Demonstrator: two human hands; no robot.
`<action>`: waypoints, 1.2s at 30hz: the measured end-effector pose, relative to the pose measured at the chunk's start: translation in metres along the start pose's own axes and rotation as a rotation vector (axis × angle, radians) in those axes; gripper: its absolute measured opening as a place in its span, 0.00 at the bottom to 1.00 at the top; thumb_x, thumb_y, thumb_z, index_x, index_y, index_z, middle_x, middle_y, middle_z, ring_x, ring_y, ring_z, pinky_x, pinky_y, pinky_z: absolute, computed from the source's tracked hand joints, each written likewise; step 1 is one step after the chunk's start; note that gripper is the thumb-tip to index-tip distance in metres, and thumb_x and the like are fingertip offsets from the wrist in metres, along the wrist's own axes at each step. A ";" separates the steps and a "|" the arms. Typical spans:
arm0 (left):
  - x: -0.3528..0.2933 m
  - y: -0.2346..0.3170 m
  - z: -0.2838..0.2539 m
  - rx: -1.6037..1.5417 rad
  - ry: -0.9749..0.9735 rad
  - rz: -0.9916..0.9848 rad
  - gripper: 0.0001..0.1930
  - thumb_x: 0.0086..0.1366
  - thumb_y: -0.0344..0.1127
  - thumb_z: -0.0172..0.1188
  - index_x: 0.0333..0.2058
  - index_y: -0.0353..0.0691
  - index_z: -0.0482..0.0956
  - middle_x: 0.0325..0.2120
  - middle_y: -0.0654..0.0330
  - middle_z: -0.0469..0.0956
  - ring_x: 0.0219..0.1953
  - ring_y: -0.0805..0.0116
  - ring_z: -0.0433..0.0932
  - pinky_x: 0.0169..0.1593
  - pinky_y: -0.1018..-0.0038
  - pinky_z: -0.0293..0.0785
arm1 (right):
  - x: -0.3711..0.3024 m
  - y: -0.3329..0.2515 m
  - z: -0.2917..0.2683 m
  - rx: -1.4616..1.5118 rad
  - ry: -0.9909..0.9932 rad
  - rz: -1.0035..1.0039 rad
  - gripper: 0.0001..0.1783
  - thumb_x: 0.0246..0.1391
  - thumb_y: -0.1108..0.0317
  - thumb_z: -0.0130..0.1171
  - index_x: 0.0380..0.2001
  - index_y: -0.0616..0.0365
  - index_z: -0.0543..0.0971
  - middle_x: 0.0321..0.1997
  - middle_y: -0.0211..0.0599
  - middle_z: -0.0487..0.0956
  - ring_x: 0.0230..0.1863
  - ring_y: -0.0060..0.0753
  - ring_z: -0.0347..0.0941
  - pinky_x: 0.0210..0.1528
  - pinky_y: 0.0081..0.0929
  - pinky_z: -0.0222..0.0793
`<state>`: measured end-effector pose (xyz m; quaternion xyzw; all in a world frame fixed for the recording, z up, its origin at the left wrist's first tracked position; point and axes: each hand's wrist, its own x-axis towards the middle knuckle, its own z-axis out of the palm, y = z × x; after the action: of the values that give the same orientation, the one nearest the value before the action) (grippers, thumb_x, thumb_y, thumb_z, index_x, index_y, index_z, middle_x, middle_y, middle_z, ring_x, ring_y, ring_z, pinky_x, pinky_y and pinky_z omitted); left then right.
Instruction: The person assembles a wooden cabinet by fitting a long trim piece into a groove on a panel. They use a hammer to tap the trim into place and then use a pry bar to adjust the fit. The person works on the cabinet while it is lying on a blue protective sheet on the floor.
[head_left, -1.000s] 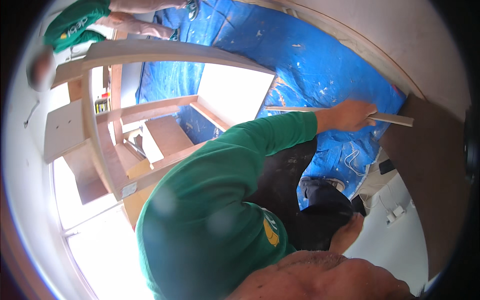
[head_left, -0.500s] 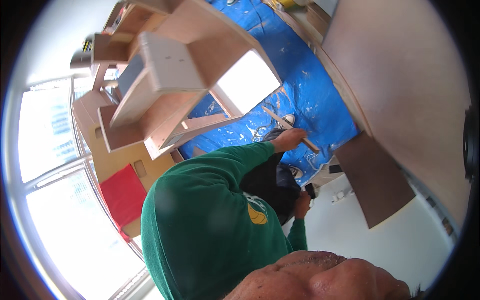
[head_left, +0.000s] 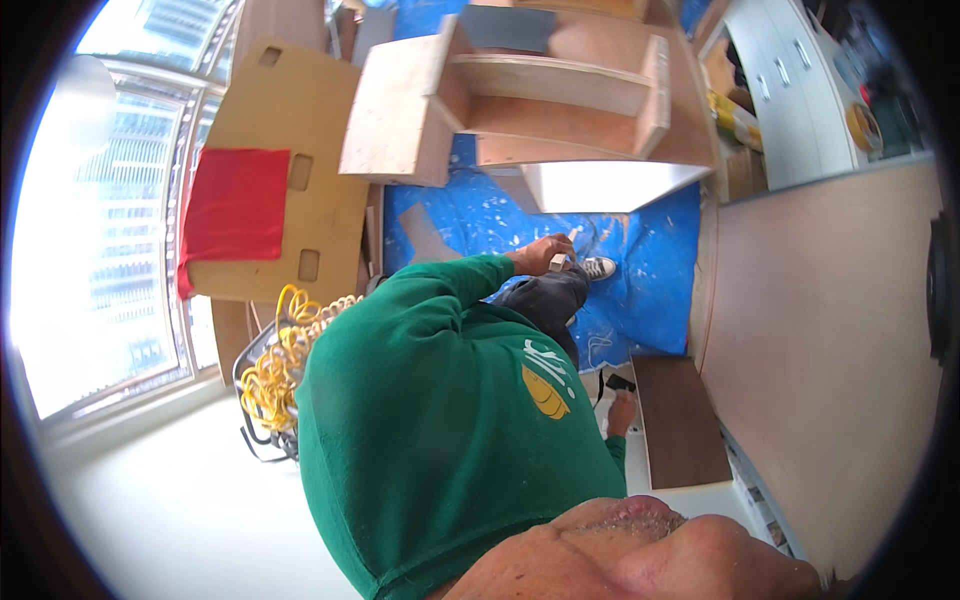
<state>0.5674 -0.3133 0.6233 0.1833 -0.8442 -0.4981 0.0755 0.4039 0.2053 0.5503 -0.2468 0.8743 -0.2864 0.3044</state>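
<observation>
My left hand [head_left: 538, 254] is closed round a narrow wooden strip [head_left: 557, 262], seen nearly end-on in front of my knee. Low on my right side, my right hand [head_left: 622, 411] looks closed, its fingers mostly hidden. A small black object [head_left: 620, 383] shows just beyond its fingers; whether the hand holds it or it lies behind, I cannot tell. Beside that hand a dark brown panel [head_left: 682, 425] lies on the floor. Ahead of my left hand stands a plywood cabinet frame [head_left: 560, 115] with a white panel [head_left: 612, 187] on its near side.
Blue sheeting [head_left: 640, 310] covers the floor ahead, with my shoe [head_left: 598, 268] on it. To the left, a tan board [head_left: 330, 130] carries a red cloth [head_left: 238, 205], near a coiled yellow hose [head_left: 270, 385]. A large pale panel [head_left: 820, 300] stands at right, near white cabinets [head_left: 785, 85].
My view has turned left, so the cabinet frame now sits straight ahead and the yellow hose appears. The strip in my left hand, seen lengthwise before, now points nearly end-on.
</observation>
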 end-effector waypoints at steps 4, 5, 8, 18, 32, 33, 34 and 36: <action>-0.093 0.024 -0.056 -0.058 0.181 -0.126 0.13 0.62 0.36 0.70 0.45 0.42 0.86 0.47 0.48 0.82 0.53 0.47 0.78 0.60 0.56 0.73 | -0.002 -0.015 -0.012 0.428 -0.137 0.591 0.08 0.63 0.66 0.54 0.35 0.58 0.77 0.25 0.28 0.72 0.28 0.27 0.70 0.31 0.33 0.68; -0.113 0.030 -0.069 -0.074 0.242 -0.187 0.13 0.62 0.36 0.70 0.45 0.41 0.86 0.46 0.49 0.83 0.53 0.48 0.78 0.61 0.56 0.73 | -0.002 -0.029 -0.020 0.473 -0.186 0.623 0.07 0.64 0.65 0.53 0.34 0.55 0.75 0.24 0.24 0.68 0.23 0.21 0.65 0.26 0.27 0.62; -0.148 0.049 -0.108 0.034 0.389 -0.318 0.14 0.63 0.36 0.71 0.48 0.44 0.86 0.43 0.52 0.84 0.52 0.60 0.79 0.57 0.61 0.75 | 0.000 -0.048 -0.027 0.311 -0.293 0.530 0.08 0.64 0.64 0.53 0.33 0.56 0.76 0.25 0.25 0.70 0.24 0.21 0.66 0.25 0.27 0.62; -0.213 0.013 -0.262 -0.129 1.212 -0.525 0.21 0.66 0.42 0.71 0.53 0.38 0.83 0.34 0.57 0.87 0.38 0.70 0.84 0.45 0.71 0.80 | 0.066 -0.171 0.027 0.109 -0.431 0.231 0.12 0.67 0.64 0.56 0.42 0.63 0.82 0.25 0.28 0.73 0.27 0.22 0.69 0.29 0.26 0.67; -0.193 0.062 -0.652 0.320 1.617 -0.181 0.17 0.68 0.45 0.68 0.41 0.35 0.77 0.28 0.56 0.83 0.30 0.66 0.83 0.36 0.70 0.79 | 0.156 -0.409 0.132 0.180 -0.343 0.252 0.10 0.68 0.63 0.57 0.41 0.59 0.81 0.26 0.25 0.72 0.23 0.19 0.68 0.25 0.22 0.66; -0.191 0.043 -0.669 0.372 1.576 -0.224 0.17 0.68 0.45 0.68 0.41 0.35 0.78 0.29 0.57 0.83 0.32 0.66 0.84 0.37 0.70 0.79 | 0.156 -0.416 0.140 0.145 -0.323 0.257 0.10 0.67 0.63 0.57 0.41 0.58 0.82 0.26 0.25 0.73 0.24 0.19 0.69 0.26 0.23 0.67; -0.191 0.026 -0.683 0.384 1.527 -0.254 0.16 0.68 0.44 0.69 0.40 0.36 0.79 0.29 0.57 0.83 0.33 0.66 0.84 0.38 0.70 0.79 | 0.160 -0.422 0.148 0.112 -0.308 0.257 0.10 0.67 0.64 0.57 0.41 0.58 0.82 0.26 0.26 0.73 0.24 0.20 0.69 0.26 0.23 0.67; -0.188 -0.002 -0.699 0.357 1.466 -0.294 0.15 0.67 0.42 0.70 0.40 0.37 0.79 0.29 0.58 0.82 0.33 0.67 0.84 0.37 0.69 0.80 | 0.168 -0.430 0.166 0.067 -0.333 0.259 0.09 0.66 0.65 0.57 0.39 0.58 0.82 0.25 0.27 0.74 0.25 0.21 0.70 0.27 0.24 0.68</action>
<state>0.9579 -0.8099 0.9761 0.5862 -0.6130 -0.1104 0.5181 0.5102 -0.2612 0.6565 -0.1662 0.8264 -0.2290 0.4869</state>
